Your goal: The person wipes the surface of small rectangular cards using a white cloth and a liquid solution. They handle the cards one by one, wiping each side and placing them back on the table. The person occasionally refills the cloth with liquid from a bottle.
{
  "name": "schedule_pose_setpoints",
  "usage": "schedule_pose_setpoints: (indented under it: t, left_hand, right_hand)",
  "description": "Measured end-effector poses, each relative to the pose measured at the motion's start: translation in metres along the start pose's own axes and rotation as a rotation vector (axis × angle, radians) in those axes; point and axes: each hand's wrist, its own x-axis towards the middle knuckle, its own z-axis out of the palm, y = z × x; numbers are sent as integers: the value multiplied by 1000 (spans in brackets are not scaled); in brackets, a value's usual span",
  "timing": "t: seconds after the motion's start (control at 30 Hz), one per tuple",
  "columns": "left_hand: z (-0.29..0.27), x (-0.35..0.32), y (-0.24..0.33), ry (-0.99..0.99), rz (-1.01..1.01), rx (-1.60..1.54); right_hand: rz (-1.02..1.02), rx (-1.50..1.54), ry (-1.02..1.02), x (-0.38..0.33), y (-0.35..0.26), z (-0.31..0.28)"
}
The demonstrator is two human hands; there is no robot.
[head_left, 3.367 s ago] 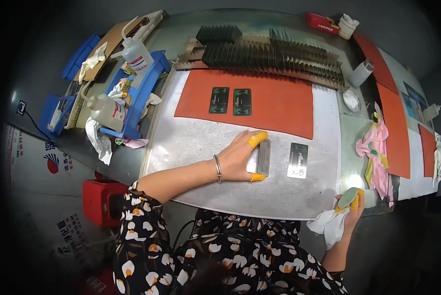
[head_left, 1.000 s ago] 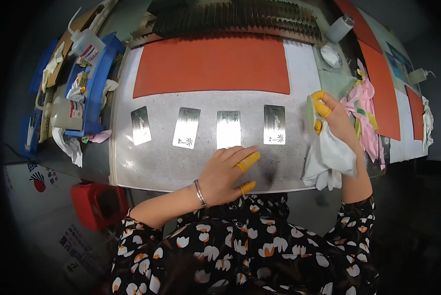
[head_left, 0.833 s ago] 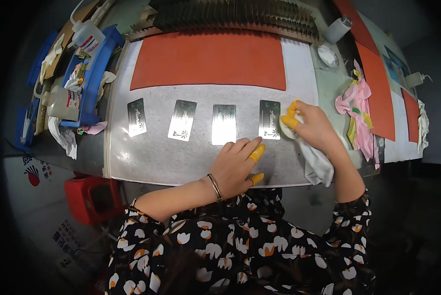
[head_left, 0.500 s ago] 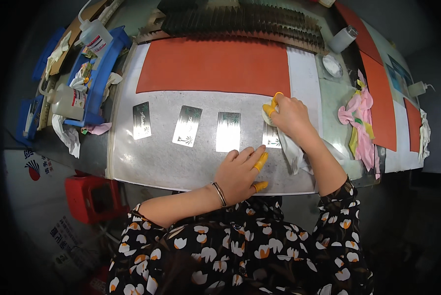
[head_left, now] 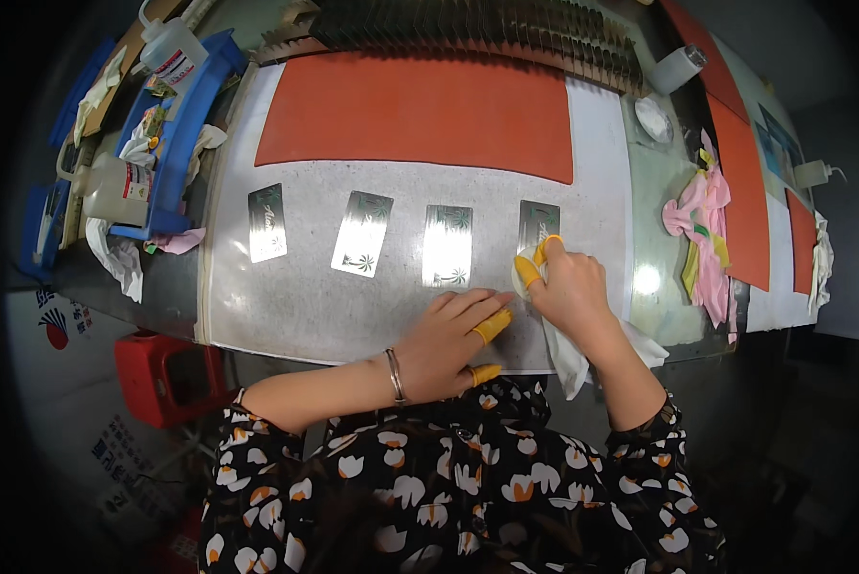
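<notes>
Metallic cards stand in a row on the grey work surface (head_left: 295,306): a dark one at the left (head_left: 267,225), a bright card (head_left: 362,234), another bright card (head_left: 446,246) and a darker right-hand card (head_left: 539,218). My right hand (head_left: 571,287) is closed on a white cloth (head_left: 568,359), pressing it at the lower part of the right-hand card, which it partly hides. The cloth trails toward the front edge. My left hand (head_left: 453,344) lies open beside it, fingers stretched out, holding nothing. Yellow finger cots cover some fingers of both hands.
An orange mat (head_left: 415,115) lies behind the cards, before a dark slotted rack (head_left: 477,33). Blue trays (head_left: 176,143) with squeeze bottles (head_left: 118,191) stand left. At right are pink cloths (head_left: 702,230), a white bottle (head_left: 676,69) and a small dish (head_left: 653,121). A red stool (head_left: 166,383) stands below.
My right hand and the cloth have moved down toward me, uncovering the upper part of the right-hand card. My left hand has shifted slightly left and stays open.
</notes>
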Motion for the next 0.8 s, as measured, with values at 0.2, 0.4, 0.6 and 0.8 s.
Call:
schedule_pose_setpoints:
  t: [0.2, 0.4, 0.6, 0.8]
  left_hand:
    - [-20, -30, -18, 88, -53, -13]
    - [-28, -43, -21, 92, -136, 136]
    - [-27, -46, -19, 83, -120, 248]
    - [-22, -49, -21, 79, -130, 224]
  right_hand:
    - [37, 22, -43, -22, -4, 2]
    - [-144, -5, -209, -32, -9, -14]
    - [-173, -11, 15, 40, -54, -18]
    - [-87, -23, 41, 76, -72, 13]
